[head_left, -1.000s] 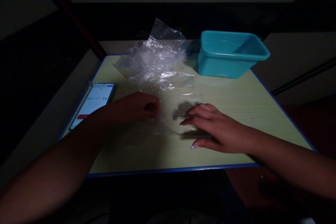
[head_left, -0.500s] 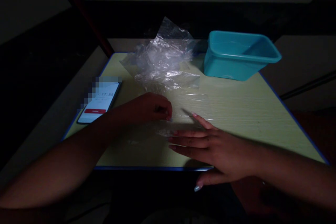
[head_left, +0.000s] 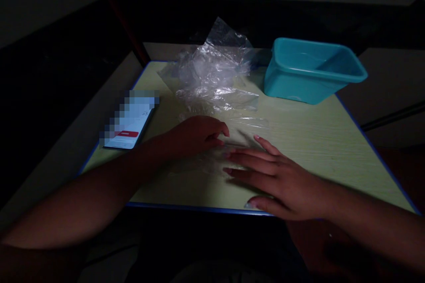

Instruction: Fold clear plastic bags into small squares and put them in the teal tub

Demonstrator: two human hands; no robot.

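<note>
A thin clear plastic bag (head_left: 206, 161) lies flattened on the table between my hands, its outline hard to make out in the dim light. Over its far left part is my left hand (head_left: 202, 132), loosely curled, index finger and thumb a little apart. I see nothing clearly held there. My right hand (head_left: 272, 170) is open with spread fingers, palm down, fingertips at the bag's right side. Beyond my left hand rises a crumpled pile of clear plastic bags (head_left: 215, 70).
A turquoise plastic bin (head_left: 299, 84) stands at the table's back right. On the left edge rests a lit phone (head_left: 126, 137), partly blurred out. The pale wood-grain table (head_left: 315, 141) has a blue edge. The surroundings are dark.
My left hand's finger and thumb have parted somewhat and the hand has shifted right. My right hand has moved slightly, its thumb now nearer the table edge. The view has shifted a little.
</note>
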